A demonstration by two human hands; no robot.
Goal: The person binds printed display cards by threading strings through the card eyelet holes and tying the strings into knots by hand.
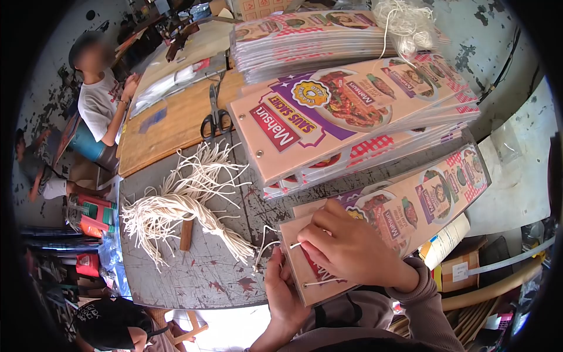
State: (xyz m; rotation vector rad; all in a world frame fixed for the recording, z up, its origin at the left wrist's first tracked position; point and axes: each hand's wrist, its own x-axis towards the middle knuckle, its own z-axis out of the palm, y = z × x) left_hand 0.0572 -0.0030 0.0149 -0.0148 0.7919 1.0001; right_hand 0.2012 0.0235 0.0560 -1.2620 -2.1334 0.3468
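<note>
A long printed "Mahsuri" hanging sign lies at the table's near edge, with metal eyelets at its short end. White cord runs through these eyelets, and a loop of it sticks out past the sign's left edge. My left hand grips that short end from below, its thumb up along the edge. Above the sign, my right hand pinches the cord near the upper eyelet, its fingertips closed together. The palm of the right hand hides part of the print.
A bundle of cut white cords lies left of the sign. Scissors rest behind it. Stacks of similar signs stand at the back right, topped by a cord tangle. A person sits at the far left; another's dark cap shows below.
</note>
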